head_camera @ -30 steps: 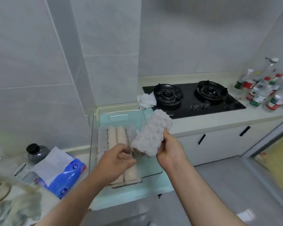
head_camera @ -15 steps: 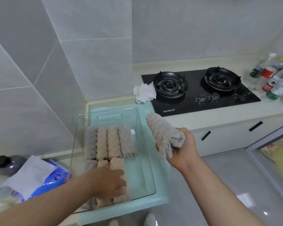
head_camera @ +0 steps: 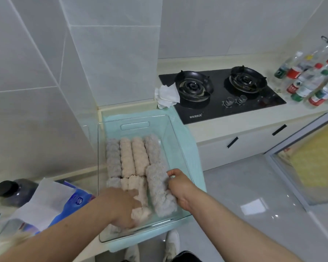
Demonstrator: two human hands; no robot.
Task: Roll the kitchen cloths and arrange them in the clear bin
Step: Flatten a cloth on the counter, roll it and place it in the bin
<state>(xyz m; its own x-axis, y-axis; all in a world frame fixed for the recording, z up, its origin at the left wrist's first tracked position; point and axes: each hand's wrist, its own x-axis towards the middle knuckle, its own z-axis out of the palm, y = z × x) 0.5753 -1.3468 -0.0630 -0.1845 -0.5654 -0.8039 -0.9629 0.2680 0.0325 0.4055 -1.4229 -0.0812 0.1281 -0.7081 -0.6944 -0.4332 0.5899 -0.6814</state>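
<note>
Tiled kitchen corner; pale surface [head_camera: 225, 127] carries a hob [head_camera: 225, 91], white rag [head_camera: 167, 95], bottles [head_camera: 311, 82] at right, tissue pack [head_camera: 72, 201] and dark jar [head_camera: 11, 190] at left. The clear bin [head_camera: 134, 126], on a teal mat [head_camera: 195, 157] at the front edge, holds rolled cloths [head_camera: 134, 156] in two rows, with a free strip along its right wall. The left hand [head_camera: 121, 207], fingers extended, presses near-row rolls; the right hand [head_camera: 178, 188] clamps a grey roll [head_camera: 160, 191] at near right.
</note>
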